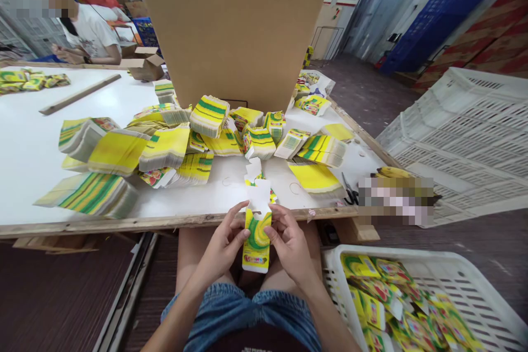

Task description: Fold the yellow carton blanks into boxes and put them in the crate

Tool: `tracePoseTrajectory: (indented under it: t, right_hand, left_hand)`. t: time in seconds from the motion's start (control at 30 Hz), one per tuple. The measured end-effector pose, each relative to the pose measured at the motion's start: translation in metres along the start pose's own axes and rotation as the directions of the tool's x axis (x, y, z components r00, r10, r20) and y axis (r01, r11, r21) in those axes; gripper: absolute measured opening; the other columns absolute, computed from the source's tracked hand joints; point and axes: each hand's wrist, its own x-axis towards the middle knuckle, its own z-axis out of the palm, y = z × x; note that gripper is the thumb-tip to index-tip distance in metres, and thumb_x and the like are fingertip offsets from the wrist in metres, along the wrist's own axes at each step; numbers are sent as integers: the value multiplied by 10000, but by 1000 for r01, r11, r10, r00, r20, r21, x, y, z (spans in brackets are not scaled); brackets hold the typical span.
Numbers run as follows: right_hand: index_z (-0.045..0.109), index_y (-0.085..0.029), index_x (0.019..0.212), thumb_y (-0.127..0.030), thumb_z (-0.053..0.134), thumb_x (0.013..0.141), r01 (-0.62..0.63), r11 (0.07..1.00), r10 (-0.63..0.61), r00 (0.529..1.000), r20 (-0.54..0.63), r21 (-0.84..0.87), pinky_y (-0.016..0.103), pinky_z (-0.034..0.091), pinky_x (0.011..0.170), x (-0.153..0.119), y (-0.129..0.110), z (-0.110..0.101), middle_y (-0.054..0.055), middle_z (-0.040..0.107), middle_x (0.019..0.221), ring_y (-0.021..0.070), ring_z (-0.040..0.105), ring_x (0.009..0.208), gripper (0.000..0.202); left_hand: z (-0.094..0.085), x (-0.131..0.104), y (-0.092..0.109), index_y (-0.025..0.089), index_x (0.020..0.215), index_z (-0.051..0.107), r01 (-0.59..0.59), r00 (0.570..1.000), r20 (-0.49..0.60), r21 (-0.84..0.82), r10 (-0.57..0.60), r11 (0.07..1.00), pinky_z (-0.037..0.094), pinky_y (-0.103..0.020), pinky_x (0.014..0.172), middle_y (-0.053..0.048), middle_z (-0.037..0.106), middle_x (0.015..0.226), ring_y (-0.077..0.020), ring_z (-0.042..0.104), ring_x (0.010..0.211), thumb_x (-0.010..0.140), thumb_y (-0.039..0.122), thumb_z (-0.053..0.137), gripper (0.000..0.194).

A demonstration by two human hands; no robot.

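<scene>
Fingers (236,213) of the left hand (220,253) and of the right hand (295,253) are curled in and closed, with a small carton (256,250) held between them, one hand at each side edge. Both thumbs press on its yellow and green front face, while the index fingers lie along its upper side edges; what the other fingertips touch behind, I cannot tell. Its printed lower part hangs below the thumbs, above the lap, and its white flap (259,195) stands up past the index fingertips, at the table edge (165,224). Just beyond this flap, another carton (253,169) lies on the table, apart from the fingers. Farther ahead and to both sides of the fingers are bundles of flat cartons (165,146), and behind them rises a big cardboard panel (235,27). To the right of the right fingers, well apart, lie scissors (350,193) and a banana (390,172). Lower to the right of the fingers is a white basket (437,257) with many filled-looking cartons (396,291) inside.
</scene>
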Motion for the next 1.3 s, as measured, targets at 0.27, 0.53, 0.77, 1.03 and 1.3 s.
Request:
tracePoseTrajectory:
  t: [0.27,0.53,0.77,1.03,1.3]
  right_hand:
    - [619,-191,790,-424,561,896,-81,984,104,984,147,-158,237,445,526,3,-9,-13,-3,593,680,140,540,582,262]
    - [588,-223,1065,-368,594,891,-7,995,7,1000,0,-101,292,512,710,3,-7,-7,18,672,817,187,632,754,227]
    - [737,-204,980,-455,505,926,81,962,-62,995,83,-260,346,497,842,4,-10,-18,87,656,1020,232,611,957,345]
    - [604,-196,1052,-222,604,787,-126,912,165,984,66,-391,232,365,506,7,-7,-9,-81,492,553,129,448,494,266]
    - [623,-189,1083,-257,579,848,-56,896,112,988,103,-440,233,367,484,5,-13,-2,-56,552,552,138,486,490,249]
  left_hand:
    - [-5,-6,0,210,1054,578,86,987,150,-133,-66,987,484,-261,755,-69,702,959,-193,652,856,775,288,733,329]
    - [-1,-9,0,271,1403,333,109,988,127,-151,-90,982,508,-317,822,-93,706,1043,-217,675,928,806,286,704,703]
    - [-2,-6,-3,196,1213,610,37,999,-5,9,-37,999,520,-291,801,-100,733,1028,-247,672,967,789,281,706,443]
    - [1,-7,-11,205,1290,569,14,999,49,29,-15,999,469,-357,967,-124,660,1237,-272,606,1140,845,248,632,452]
    - [2,-5,-3,184,1237,572,43,999,-1,-53,-43,998,526,-329,847,-122,723,1100,-263,662,1044,819,235,666,431]
